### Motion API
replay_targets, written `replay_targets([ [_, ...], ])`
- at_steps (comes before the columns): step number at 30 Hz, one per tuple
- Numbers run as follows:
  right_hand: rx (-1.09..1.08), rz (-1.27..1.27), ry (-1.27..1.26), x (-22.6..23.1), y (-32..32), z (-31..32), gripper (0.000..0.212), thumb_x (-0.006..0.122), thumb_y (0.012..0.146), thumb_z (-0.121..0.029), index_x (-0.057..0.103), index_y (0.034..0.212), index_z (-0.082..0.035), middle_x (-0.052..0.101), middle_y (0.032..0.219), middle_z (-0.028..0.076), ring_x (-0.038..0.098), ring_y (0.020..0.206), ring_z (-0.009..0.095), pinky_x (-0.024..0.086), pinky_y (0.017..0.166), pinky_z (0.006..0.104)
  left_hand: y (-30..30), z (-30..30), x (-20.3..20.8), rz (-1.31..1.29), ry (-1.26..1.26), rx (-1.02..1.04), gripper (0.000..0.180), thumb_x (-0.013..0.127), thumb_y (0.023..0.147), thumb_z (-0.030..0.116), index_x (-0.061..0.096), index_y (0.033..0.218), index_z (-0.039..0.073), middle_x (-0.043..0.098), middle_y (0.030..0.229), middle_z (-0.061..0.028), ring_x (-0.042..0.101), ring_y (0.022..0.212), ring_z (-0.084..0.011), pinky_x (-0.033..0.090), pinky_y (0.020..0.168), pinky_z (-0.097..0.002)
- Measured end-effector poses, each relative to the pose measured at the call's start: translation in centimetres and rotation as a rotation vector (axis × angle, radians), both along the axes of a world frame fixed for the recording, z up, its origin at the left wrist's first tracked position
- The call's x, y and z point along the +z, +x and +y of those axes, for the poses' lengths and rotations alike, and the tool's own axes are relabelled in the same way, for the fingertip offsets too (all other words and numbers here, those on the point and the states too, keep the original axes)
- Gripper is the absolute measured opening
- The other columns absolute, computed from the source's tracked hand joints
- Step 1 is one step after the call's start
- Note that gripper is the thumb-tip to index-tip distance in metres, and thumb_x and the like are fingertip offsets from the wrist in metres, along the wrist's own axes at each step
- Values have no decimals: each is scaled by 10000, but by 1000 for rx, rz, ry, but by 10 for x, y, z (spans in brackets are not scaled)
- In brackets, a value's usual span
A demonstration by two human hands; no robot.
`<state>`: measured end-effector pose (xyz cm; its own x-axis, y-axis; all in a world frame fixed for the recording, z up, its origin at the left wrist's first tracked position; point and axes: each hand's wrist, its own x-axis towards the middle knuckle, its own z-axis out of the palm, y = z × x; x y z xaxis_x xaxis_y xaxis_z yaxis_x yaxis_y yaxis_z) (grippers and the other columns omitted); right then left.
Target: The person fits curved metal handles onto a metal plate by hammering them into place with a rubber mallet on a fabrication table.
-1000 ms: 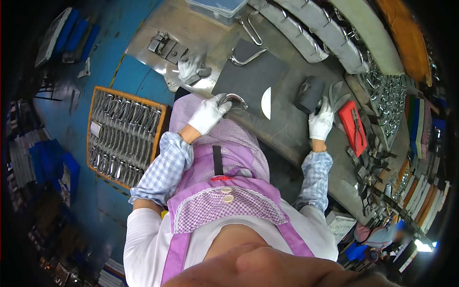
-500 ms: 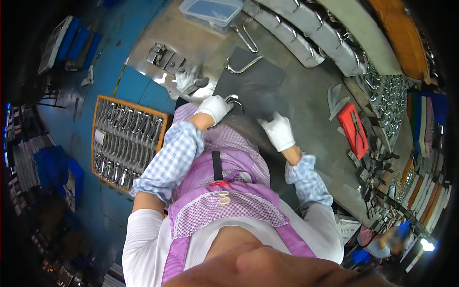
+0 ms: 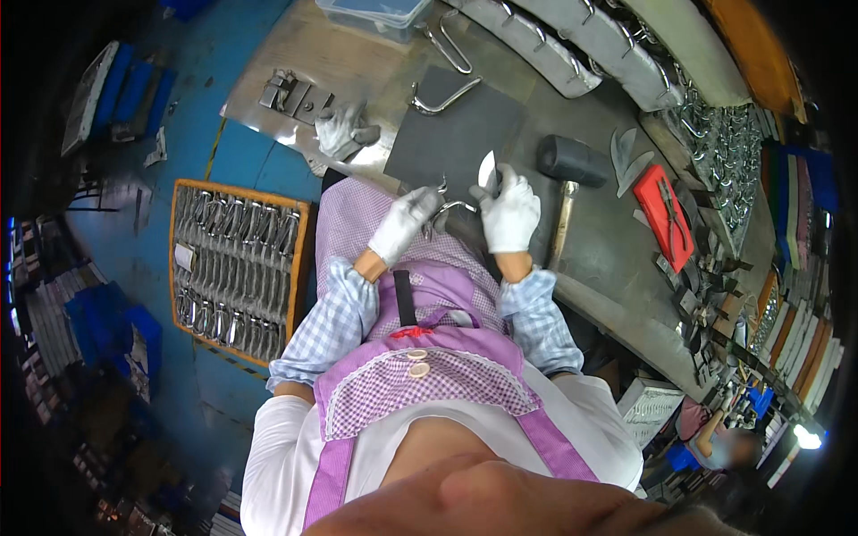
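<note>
My left hand [image 3: 404,223], in a white glove, is closed around a bent, shiny metal piece [image 3: 458,206] at the bench's near edge, above my lap. Close to its right, my gloved right hand [image 3: 511,214] grips a shiny, pointed, leaf-shaped metal piece [image 3: 487,170] that sticks up past the fingers. A mallet with a black head [image 3: 576,160] and a pale handle lies on the bench just right of that hand. Beyond both hands is a dark flat pad [image 3: 454,125], with a curved metal rod [image 3: 445,96] at its far edge.
On the left stands an orange-edged tray [image 3: 307,268] of shiny metal parts. A crumpled grey glove [image 3: 344,132] and a metal fixture [image 3: 295,96] lie at the bench's left. To the right are pliers on a red tray [image 3: 657,214]; racks of hooks [image 3: 554,58] line the back.
The blurred mallet by my right hand now lies still on the bench. My right hand has moved left, near my left hand, and holds the leaf-shaped piece.
</note>
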<state>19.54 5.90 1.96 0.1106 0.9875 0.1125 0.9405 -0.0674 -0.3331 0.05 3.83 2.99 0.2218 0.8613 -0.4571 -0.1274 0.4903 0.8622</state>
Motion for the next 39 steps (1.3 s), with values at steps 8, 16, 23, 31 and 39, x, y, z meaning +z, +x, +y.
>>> replay_targets([
  [8,79,1016,-387,61,-34,-30,521,658,855,-149,539,1361,-110,680,798,126,695,732,218,541,710,316,6,-33,-9,-78,32,383,404,550,989,304,690,1058,-69,662,806,-35,560,620,-80,435,527,-233],
  [16,143,919,-405,86,-59,-44,520,627,834,-120,557,1349,-126,556,602,102,600,520,170,511,569,329,11,-45,-14,-8,220,508,305,623,933,277,712,903,-13,597,691,28,496,594,-28,374,508,-214],
  [23,175,957,-506,84,-62,-42,606,612,804,34,539,1396,-79,534,626,-51,426,567,-2,378,522,186,7,-47,-11,75,278,540,278,647,922,236,702,795,-5,570,628,36,468,545,-22,330,462,-229],
  [31,154,987,-463,72,-70,-32,597,651,767,-94,574,1356,-154,633,677,83,586,563,152,504,577,307,-15,-41,0,-15,60,551,327,707,908,271,698,721,4,542,555,30,426,466,-30,291,414,-246],
  [39,193,-114,183,-3,-23,27,402,513,993,-274,548,1363,-120,605,1280,144,593,1104,337,470,908,450,-188,-127,-42,231,-176,808,422,741,871,395,714,955,-18,647,703,-14,591,593,-69,465,535,-220],
])
